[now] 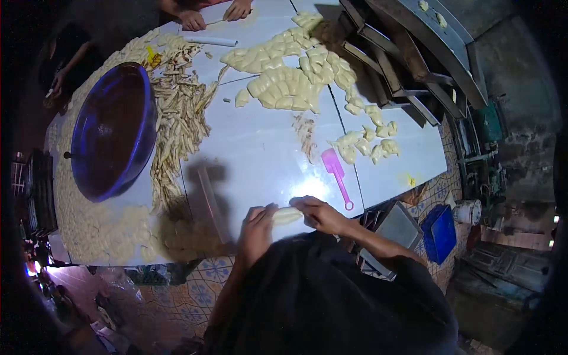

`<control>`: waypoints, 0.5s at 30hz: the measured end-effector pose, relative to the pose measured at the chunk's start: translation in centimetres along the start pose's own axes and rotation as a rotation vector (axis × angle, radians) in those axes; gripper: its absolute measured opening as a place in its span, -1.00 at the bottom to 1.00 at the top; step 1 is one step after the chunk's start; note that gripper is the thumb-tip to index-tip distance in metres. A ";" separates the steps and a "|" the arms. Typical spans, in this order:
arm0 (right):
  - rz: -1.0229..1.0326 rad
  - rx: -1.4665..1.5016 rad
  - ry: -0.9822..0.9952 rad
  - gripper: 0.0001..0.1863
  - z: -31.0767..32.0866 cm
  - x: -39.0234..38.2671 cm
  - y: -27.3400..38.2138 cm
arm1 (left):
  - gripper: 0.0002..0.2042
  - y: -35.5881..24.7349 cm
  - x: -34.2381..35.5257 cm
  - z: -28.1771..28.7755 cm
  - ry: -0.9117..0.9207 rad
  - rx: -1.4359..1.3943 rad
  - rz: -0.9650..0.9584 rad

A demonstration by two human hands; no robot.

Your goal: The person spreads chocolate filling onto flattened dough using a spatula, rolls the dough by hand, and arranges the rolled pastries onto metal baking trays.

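A pale, elongated roll of dough (286,216) lies at the table's near edge, between my two hands. My left hand (258,223) has its fingers curled round the roll's left end. My right hand (318,213) grips the right end, its fingers bent over it. A smooth, thin rod (212,204) lies left of my left hand. To the right, a pink plastic scoop (336,174) rests on the white table (254,160). Many flat dough pieces (287,89) are spread farther off. A heap of brownish-yellow strips (180,109) lies left of them.
A big blue basin (112,130) with something dark brown inside stands on the left. Metal trays (408,65) are stacked at the far right. Another person's hands (216,16) work at the far edge beside a white tube (211,41). A blue crate (439,234) stands on the floor.
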State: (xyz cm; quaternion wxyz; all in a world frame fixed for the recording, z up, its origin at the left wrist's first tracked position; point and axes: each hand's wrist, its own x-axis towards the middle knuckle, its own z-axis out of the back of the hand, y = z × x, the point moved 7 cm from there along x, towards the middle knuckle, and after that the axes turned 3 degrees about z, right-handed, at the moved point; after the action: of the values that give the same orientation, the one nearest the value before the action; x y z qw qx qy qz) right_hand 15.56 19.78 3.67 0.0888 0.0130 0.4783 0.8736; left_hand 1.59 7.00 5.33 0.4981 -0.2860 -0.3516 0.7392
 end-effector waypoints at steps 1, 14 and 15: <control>-0.024 -0.077 -0.115 -0.34 0.4 -0.6 0.6 | -0.54 -0.4 -0.4 0.0 0.006 -0.001 -0.003; 0.106 -0.246 -0.214 -0.33 -5.4 1.7 0.6 | -0.62 1.2 -0.9 -1.0 -0.235 0.027 -0.157; -0.002 -0.067 -0.191 -0.36 -5.9 2.1 -0.8 | -0.63 1.0 -0.5 -0.5 -0.280 0.003 -0.184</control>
State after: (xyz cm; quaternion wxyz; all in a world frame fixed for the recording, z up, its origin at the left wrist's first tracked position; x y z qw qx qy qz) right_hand 13.00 15.62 -0.38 0.1352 0.0926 0.4381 0.8839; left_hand 1.58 6.38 4.24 0.5102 -0.1463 -0.4411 0.7237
